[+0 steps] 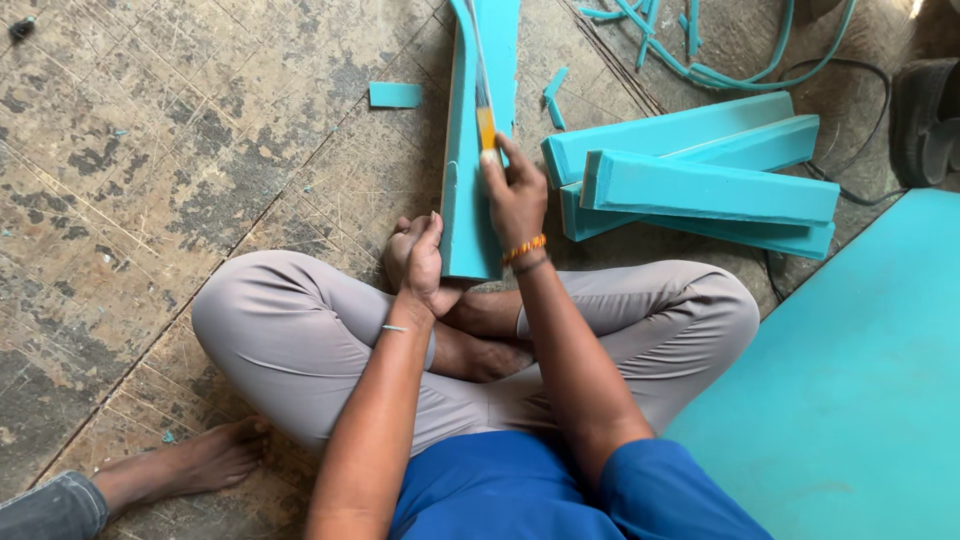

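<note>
Teal foam strip [470, 170] under right hand [514, 195], left hand [420, 262] steadying

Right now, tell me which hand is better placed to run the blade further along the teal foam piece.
The right hand: it already grips the yellow-handled knife on top of the teal foam piece. The left hand is busy bracing the piece's near end.

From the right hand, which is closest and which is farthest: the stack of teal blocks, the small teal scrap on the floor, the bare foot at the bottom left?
From the right hand:
1. Stack of teal blocks, just to its right.
2. Small teal scrap, up and to the left.
3. Bare foot, far down at the bottom left.
</note>
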